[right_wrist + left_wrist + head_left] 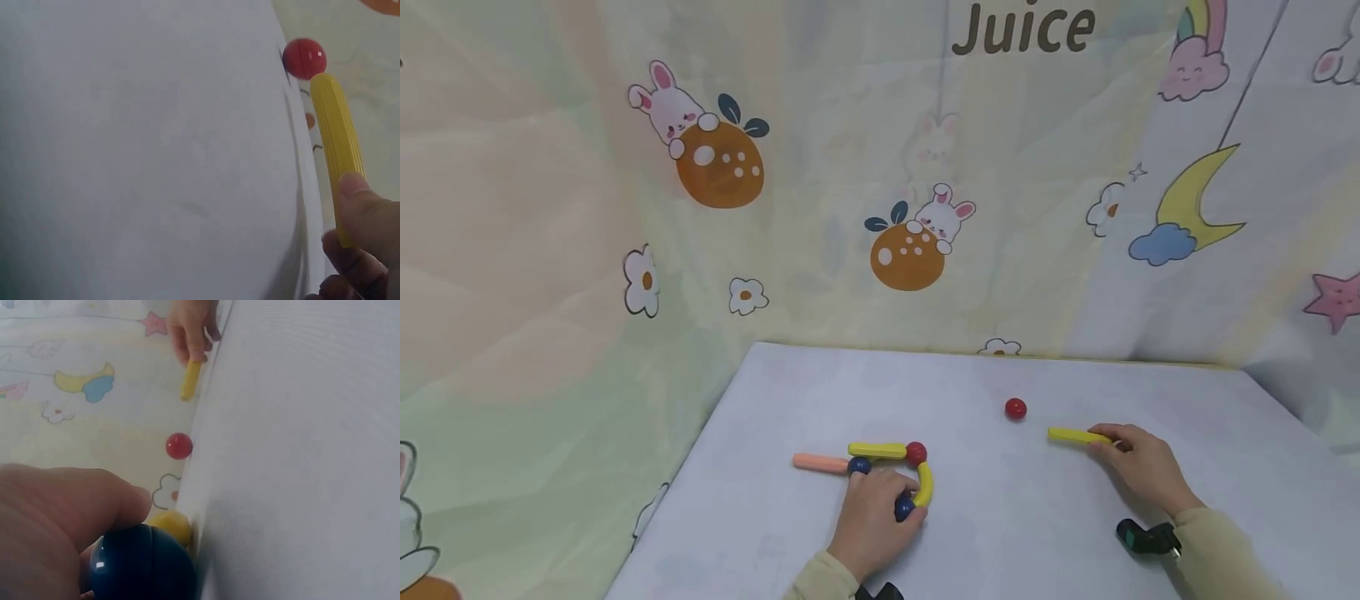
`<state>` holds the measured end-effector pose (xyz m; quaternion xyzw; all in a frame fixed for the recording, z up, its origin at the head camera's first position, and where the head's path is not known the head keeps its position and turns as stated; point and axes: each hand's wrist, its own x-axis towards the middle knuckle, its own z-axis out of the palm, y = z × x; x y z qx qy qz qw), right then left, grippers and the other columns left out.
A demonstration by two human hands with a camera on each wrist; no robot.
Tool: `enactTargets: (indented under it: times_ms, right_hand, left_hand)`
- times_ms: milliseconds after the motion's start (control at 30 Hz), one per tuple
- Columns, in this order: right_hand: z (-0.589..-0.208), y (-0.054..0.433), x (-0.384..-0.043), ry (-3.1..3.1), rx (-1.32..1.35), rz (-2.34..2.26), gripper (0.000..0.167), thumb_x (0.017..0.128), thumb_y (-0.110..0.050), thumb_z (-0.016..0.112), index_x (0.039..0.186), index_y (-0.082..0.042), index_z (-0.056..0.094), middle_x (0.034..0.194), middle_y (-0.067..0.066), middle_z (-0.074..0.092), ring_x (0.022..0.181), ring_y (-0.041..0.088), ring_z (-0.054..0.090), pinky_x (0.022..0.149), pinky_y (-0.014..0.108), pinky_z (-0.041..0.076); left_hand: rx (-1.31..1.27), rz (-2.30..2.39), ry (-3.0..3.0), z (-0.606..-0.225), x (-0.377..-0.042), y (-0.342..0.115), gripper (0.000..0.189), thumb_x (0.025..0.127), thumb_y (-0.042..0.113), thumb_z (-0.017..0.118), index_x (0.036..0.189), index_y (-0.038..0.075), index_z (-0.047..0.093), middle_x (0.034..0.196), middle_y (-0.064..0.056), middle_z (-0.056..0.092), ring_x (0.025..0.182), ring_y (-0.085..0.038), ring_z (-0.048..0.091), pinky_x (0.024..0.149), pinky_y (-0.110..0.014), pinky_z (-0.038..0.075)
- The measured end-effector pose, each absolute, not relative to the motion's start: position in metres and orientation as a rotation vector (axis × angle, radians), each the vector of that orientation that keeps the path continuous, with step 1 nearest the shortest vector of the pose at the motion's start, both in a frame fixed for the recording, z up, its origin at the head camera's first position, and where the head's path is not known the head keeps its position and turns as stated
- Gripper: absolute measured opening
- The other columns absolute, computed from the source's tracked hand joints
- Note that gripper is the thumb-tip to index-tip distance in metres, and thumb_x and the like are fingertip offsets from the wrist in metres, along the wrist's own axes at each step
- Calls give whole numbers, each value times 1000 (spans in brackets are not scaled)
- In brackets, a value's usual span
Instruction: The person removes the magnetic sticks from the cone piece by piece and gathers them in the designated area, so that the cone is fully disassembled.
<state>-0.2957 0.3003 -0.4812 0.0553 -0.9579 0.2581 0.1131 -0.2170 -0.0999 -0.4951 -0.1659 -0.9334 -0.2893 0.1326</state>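
Yellow is what I have in the right hand [1142, 468]: its grip is closed by thumb and fingers on one end of a straight stick [1078, 436], whose free end points toward the counter's left edge. I cannot tell whether the stick touches the counter [992, 533]. Just beyond that tip, nearer the back edge, a loose red ball [1016, 408] sits apart from it; in the right wrist view the tip overlaps the ball's outline.

Over toward the left edge, my left hand [876, 517] has its grip drawn in around a blue ball [904, 508]. A curved yellow piece [924, 485] runs from this ball to a second red ball [916, 452], and another yellow stick [877, 451] reaches left from there. A second blue ball [860, 465] with a pink stick [820, 462] lies just in front of that stick. The left hand blocks my sight of whatever lies between the two blue balls. A black device [1146, 537] rides by the right sleeve [1221, 554]. Behind the back edge hangs a printed cloth [820, 242] with rabbits, oranges and flowers.
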Motion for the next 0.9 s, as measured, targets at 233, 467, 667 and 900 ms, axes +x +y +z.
enactTargets:
  times_ms: [233, 467, 667, 900]
  right_hand:
    - [-482, 312, -319, -2861, 221, 691, 36, 93, -32, 66, 118, -6, 68, 104, 17, 67, 83, 25, 58, 67, 35, 42]
    - [-482, 310, -325, -2895, 218, 676, 35, 92, -31, 67, 117, -6, 69, 98, 14, 66, 80, 22, 55, 65, 32, 41]
    - [-481, 309, -327, -2897, 205, 666, 34, 90, -20, 68, 119, -2, 66, 103, 21, 63, 85, 30, 59, 66, 38, 44]
    - [-481, 306, -317, -2830, 105, 787, 52, 95, -37, 61, 126, 5, 57, 116, 32, 56, 92, 41, 59, 71, 46, 47]
  left_hand:
    - [-490, -843, -2726, -495, -216, -100, 20, 83, 34, 75, 99, 23, 72, 93, 14, 65, 94, -7, 58, 75, -30, 32]
    - [-484, -842, -2748, -493, -215, -100, 20, 84, 32, 73, 100, 21, 74, 94, 14, 64, 94, -7, 58, 74, -30, 31]
    - [-487, -822, -2737, -493, -216, -99, 21, 83, 25, 70, 102, 18, 74, 96, 13, 65, 96, -9, 58, 76, -30, 32]
    - [-463, -804, -2747, -491, -216, -99, 25, 79, 21, 67, 102, 16, 75, 97, 11, 66, 97, -11, 58, 76, -31, 33]
